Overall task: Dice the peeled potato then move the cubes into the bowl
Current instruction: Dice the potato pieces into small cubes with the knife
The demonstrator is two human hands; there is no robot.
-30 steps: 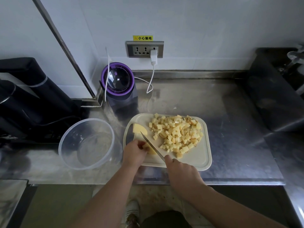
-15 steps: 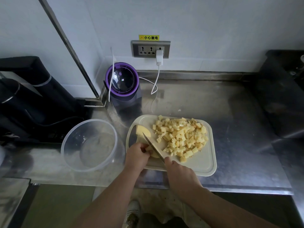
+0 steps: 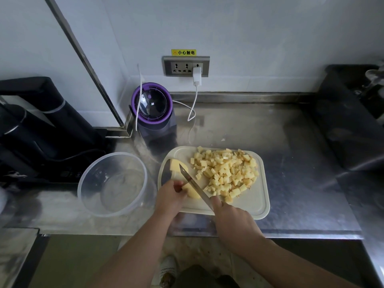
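A white cutting board lies on the steel counter with a heap of potato cubes on its right half. On the board's left end are uncut potato pieces. My left hand pinches one potato piece against the board. My right hand grips a knife handle, and the knife blade runs diagonally across that piece, its tip pointing up and left. The clear plastic bowl stands left of the board with nothing in it.
A purple-rimmed appliance stands behind the board, its white cord plugged into the wall socket. Black appliances fill the left side. A dark sink area is at the right. The counter's front edge runs below the board.
The knife has worked on the potato piece under my left hand, staying at the board's left end. The view has shifted slightly; both hands keep their grips.
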